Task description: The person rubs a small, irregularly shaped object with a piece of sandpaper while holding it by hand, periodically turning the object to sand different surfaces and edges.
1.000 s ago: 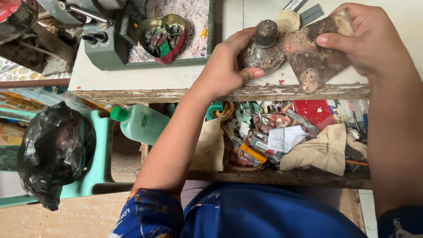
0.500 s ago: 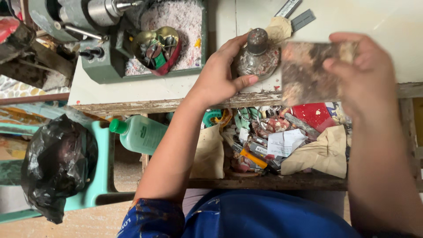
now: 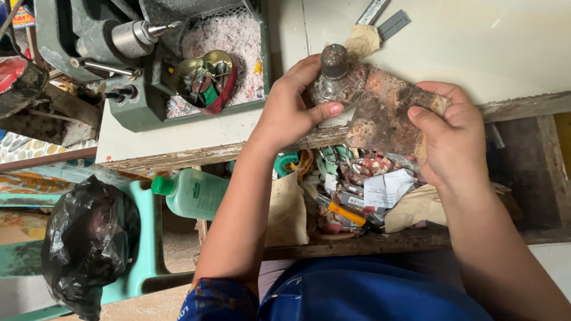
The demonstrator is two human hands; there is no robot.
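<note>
My left hand [image 3: 292, 104] grips a tarnished round metal piece with a knob on top [image 3: 334, 77], held at the front edge of the white worktable [image 3: 238, 128]. My right hand [image 3: 455, 139] pinches a worn, rust-brown abrasive sheet [image 3: 386, 113] by its right side, and the sheet's left edge lies against the metal piece. Both hands hover over an open wooden drawer [image 3: 380, 241].
The drawer holds several small tools, paper scraps and cloth [image 3: 357, 196]. A green machine with a drill chuck [image 3: 134, 38] and a heart-shaped tin [image 3: 205, 80] stand at the back left. A green bottle [image 3: 193, 193] and a black plastic bag [image 3: 86, 241] sit on a teal chair.
The view shifted, so the table and hands sit lower in frame. My right hand turned the abrasive sheet and brought it back against the metal piece. My left hand kept its grip.
</note>
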